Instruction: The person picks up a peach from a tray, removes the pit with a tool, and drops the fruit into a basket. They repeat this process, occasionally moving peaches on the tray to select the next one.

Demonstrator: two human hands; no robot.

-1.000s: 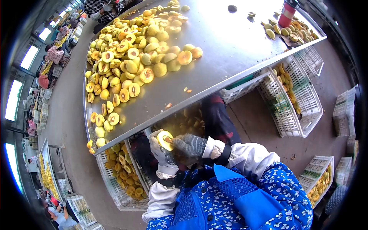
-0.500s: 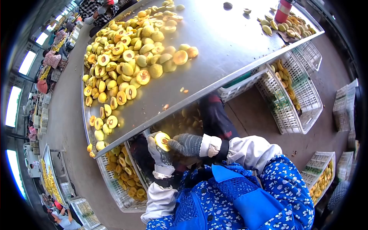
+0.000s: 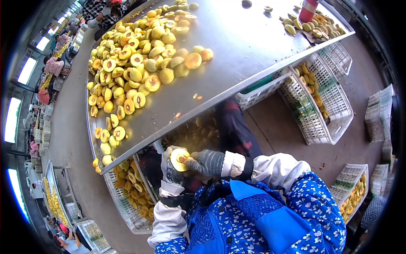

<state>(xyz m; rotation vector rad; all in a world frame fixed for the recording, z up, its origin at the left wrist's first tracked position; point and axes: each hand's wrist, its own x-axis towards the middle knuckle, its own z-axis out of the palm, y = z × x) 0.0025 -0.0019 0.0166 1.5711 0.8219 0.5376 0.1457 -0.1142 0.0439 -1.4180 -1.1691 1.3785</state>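
Note:
My left hand (image 3: 171,167), in a grey glove, is wrapped round a halved yellow fruit (image 3: 179,159), cut face up with its brown centre showing. My right hand (image 3: 207,162), in a dark grey knitted glove, has its fingertips pressed to the right edge of that fruit; whether they pinch anything small is hidden. Both hands are just beyond the table's near edge, above my lap. On the metal table (image 3: 169,113) lies a large heap of halved yellow fruit (image 3: 135,75).
A crate of fruit (image 3: 134,186) stands under the table's left corner. White crates (image 3: 311,101) stand at right, another fruit crate (image 3: 353,192) lower right. A red cup (image 3: 308,10) is beside more fruit on the table. A person (image 3: 103,12) works across the table.
The view has shifted slightly. The fruit half is turned more face up in my left hand, and my right fingertips have moved onto its cut face near the centre.

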